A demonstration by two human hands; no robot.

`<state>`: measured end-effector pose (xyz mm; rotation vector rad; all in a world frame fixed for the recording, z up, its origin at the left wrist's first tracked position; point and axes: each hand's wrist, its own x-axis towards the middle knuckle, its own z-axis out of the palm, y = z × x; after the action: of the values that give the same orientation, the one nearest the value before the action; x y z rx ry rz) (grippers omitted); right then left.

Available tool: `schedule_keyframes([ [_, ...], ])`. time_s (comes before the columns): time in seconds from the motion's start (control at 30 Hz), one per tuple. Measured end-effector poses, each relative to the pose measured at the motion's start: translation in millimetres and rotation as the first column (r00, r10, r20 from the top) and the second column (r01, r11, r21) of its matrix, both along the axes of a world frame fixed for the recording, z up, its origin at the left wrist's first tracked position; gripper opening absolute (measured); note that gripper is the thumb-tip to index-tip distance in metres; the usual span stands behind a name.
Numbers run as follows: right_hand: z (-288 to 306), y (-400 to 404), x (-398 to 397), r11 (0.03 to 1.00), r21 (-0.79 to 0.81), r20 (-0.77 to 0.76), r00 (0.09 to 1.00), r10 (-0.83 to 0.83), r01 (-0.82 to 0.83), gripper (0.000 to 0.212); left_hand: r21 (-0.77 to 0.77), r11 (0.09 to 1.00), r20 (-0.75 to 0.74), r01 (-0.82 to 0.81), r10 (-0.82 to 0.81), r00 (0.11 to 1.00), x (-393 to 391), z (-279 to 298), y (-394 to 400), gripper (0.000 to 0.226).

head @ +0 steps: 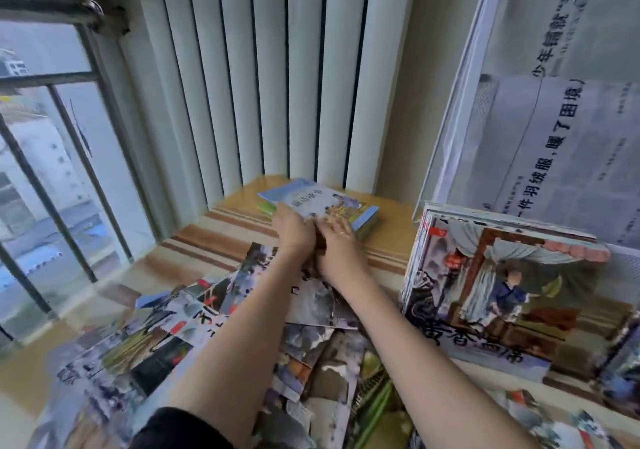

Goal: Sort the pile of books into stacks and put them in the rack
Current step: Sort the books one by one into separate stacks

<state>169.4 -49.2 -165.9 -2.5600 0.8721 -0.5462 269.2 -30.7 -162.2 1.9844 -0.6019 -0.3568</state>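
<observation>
A tall white radiator of vertical ribbed columns (277,78) stands against a pale beige wall (415,85), its foot meeting a tan floor covering with brown and cream stripes (221,241). To the left, a large window with a dark metal frame and slanting bars (52,158) lets in cool daylight and shows blurred grey buildings outside. To the right, sheets of grey newspaper printed with black Chinese characters (568,144) cover an upright surface edged by a white frame (460,85).
</observation>
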Motion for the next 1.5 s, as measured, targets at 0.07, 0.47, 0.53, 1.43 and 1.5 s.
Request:
schedule_keyframes([
  [0.07,-14,-3,0,0.999,0.010,0.055,0.998,-0.032,0.032,0.062,0.174,0.984,0.145,-0.038,0.013,0.989,-6,-3,4,0.075],
  [0.47,10,46,-33,0.993,-0.069,-0.041,0.995,0.091,-0.094,0.054,0.256,0.967,0.545,-0.006,-0.139,0.827,-30,32,62,0.051],
  [0.53,16,68,-42,0.990,-0.011,-0.075,0.987,0.139,-0.140,0.050,0.330,0.943,0.505,-0.029,-0.151,0.850,-30,38,93,0.048],
  [1.43,12,103,-338,0.985,-0.037,-0.389,0.905,-0.171,0.170,0.080,0.660,0.602,0.394,0.450,-0.787,0.476,-270,6,175,0.070],
  [1.5,13,98,-353,0.973,-0.030,-0.376,0.899,-0.223,0.228,0.084,0.677,0.608,0.400,0.414,-0.777,0.487,-280,-4,174,0.078],
])
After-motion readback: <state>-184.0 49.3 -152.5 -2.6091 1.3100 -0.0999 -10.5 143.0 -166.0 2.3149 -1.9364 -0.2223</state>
